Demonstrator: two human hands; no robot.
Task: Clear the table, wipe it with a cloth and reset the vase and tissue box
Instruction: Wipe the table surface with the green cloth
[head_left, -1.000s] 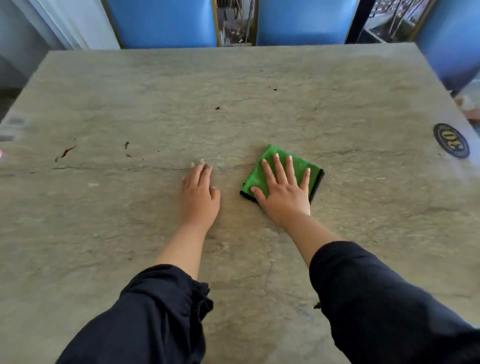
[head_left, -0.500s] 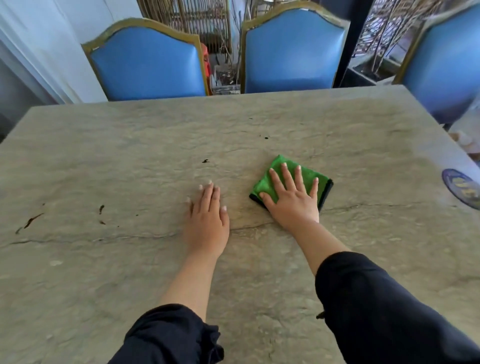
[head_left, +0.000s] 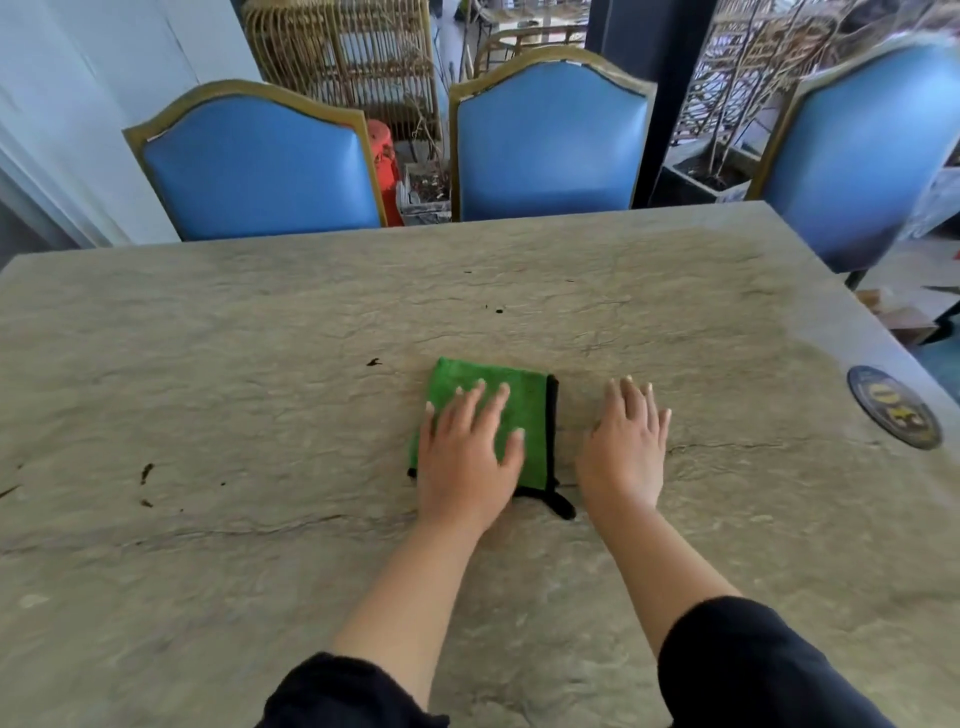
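Note:
A folded green cloth (head_left: 524, 410) with a black edge lies near the middle of the grey stone table (head_left: 260, 364). My left hand (head_left: 465, 457) presses flat on the cloth's near left part, fingers spread. My right hand (head_left: 626, 441) rests palm down on the bare tabletop just right of the cloth, apart from it and holding nothing. No vase or tissue box is in view.
Dark specks (head_left: 373, 361) and small stains (head_left: 146, 472) mark the table left of the cloth. A round dark sticker (head_left: 893, 406) sits near the right edge. Blue chairs stand at the far side (head_left: 260, 166), (head_left: 545, 140) and the right corner (head_left: 857, 156).
The cloth has passed from under my right hand to under my left hand. My right hand now lies on the bare table to its right. The view has tilted up.

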